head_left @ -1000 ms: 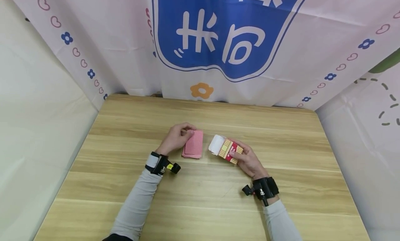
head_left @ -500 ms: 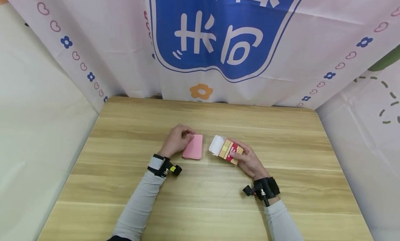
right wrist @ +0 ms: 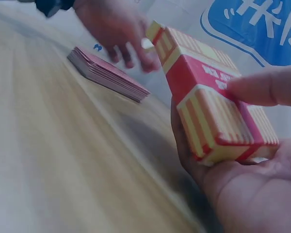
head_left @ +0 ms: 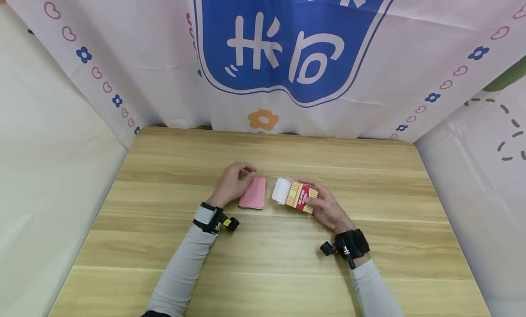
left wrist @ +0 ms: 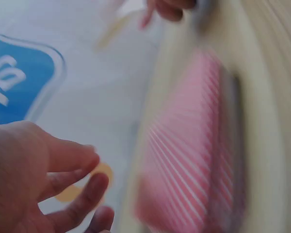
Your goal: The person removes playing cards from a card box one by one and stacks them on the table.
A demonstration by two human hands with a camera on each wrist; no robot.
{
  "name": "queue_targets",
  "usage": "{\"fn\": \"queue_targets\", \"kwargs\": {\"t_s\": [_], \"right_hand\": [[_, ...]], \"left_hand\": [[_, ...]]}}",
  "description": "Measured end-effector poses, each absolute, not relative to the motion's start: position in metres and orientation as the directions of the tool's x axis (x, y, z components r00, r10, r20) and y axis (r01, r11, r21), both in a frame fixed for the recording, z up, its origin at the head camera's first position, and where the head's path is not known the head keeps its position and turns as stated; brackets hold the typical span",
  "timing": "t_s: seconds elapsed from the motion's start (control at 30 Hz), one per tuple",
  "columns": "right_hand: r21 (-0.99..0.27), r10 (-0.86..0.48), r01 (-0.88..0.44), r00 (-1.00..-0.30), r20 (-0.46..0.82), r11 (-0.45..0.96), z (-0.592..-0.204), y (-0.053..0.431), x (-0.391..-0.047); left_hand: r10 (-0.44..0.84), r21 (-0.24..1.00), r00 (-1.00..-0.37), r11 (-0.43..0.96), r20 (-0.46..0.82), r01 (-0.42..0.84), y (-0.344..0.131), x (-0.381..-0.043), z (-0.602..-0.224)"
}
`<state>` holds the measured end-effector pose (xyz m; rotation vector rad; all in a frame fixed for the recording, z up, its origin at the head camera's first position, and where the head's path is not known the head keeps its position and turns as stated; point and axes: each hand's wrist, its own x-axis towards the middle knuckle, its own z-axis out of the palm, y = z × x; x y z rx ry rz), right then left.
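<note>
A pink-backed deck of playing cards (head_left: 255, 194) lies on the wooden table, its layers slightly skewed, as the left wrist view (left wrist: 184, 155) shows close up. Just above its upper left side is my left hand (head_left: 232, 185), fingers loosely bent and holding nothing; the right wrist view shows this hand (right wrist: 111, 29) apart from the cards. My right hand (head_left: 330, 209) grips a yellow-striped card box (head_left: 299, 196) with a red band, thumb on the front face. The box's white flap (head_left: 281, 191) stands open toward the deck. Whether anything is inside the box cannot be seen.
The wooden table (head_left: 263, 262) spreads around both hands. A printed white curtain (head_left: 164, 79) hangs along its back edge, and pale fabric walls flank it left and right. Black camera straps (head_left: 211, 218) sit on both wrists.
My left hand was at the deck's top corner, with the top cards shifting toward me into line. It is now lifted slightly off the deck. The box has turned slightly in my right hand.
</note>
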<state>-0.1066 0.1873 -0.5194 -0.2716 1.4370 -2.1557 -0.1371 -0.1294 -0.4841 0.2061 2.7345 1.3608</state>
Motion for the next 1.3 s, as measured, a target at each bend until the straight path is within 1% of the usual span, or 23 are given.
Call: {"fn": "queue_targets", "kwargs": {"t_s": [0.1, 0.17, 0.27, 0.37, 0.5, 0.6, 0.7, 0.83, 0.97, 1.07, 1.17, 1.3], "right_hand": [[-0.91, -0.547, 0.315, -0.828, -0.125, -0.27, -0.513, 0.189, -0.115], [-0.921, -0.558, 0.305, -0.821, -0.125, -0.243, -0.509, 0.191, -0.122], [-0.931, -0.575, 0.297, -0.808, -0.127, -0.212, -0.503, 0.192, -0.131], [-0.937, -0.58, 0.289, -0.805, -0.125, -0.199, -0.499, 0.192, -0.137], [-0.938, -0.559, 0.296, -0.815, -0.149, -0.182, -0.496, 0.186, -0.141], [-0.939, -0.512, 0.3, -0.841, -0.177, -0.169, -0.495, 0.183, -0.139], [-0.938, -0.438, 0.304, -0.875, -0.205, -0.169, -0.496, 0.18, -0.138], [-0.943, -0.327, 0.304, -0.912, -0.247, -0.135, -0.497, 0.176, -0.139], [-0.968, -0.273, 0.249, -0.932, -0.24, 0.0, -0.499, 0.176, -0.144], [-0.976, -0.274, 0.147, -0.943, -0.187, 0.162, -0.501, 0.176, -0.149], [-0.948, -0.275, 0.037, -0.953, -0.129, 0.316, -0.501, 0.173, -0.15], [-0.871, -0.272, -0.093, -0.961, -0.048, 0.483, -0.501, 0.165, -0.15]], "left_hand": [[0.207, 0.844, -0.977, 0.514, 0.048, 0.151, -0.117, -0.132, -0.47], [0.268, 0.868, -0.962, 0.463, 0.055, 0.179, -0.105, -0.129, -0.463], [0.347, 0.885, -0.938, 0.432, 0.015, 0.174, -0.086, -0.123, -0.458], [0.38, 0.893, -0.924, 0.429, -0.044, 0.134, -0.073, -0.121, -0.456], [0.346, 0.907, -0.934, 0.414, -0.084, 0.072, -0.068, -0.119, -0.459], [0.299, 0.91, -0.95, 0.413, -0.088, 0.046, -0.069, -0.118, -0.461], [0.26, 0.909, -0.962, 0.415, -0.084, 0.033, -0.069, -0.117, -0.463], [0.255, 0.903, -0.964, 0.427, -0.074, 0.044, -0.07, -0.116, -0.464], [0.246, 0.893, -0.967, 0.447, -0.068, 0.051, -0.077, -0.115, -0.465], [0.207, 0.886, -0.978, 0.459, -0.031, 0.069, -0.087, -0.116, -0.468], [0.175, 0.876, -0.984, 0.471, 0.023, 0.105, -0.098, -0.119, -0.472], [0.142, 0.845, -0.987, 0.518, 0.07, 0.135, -0.111, -0.122, -0.473]]}}
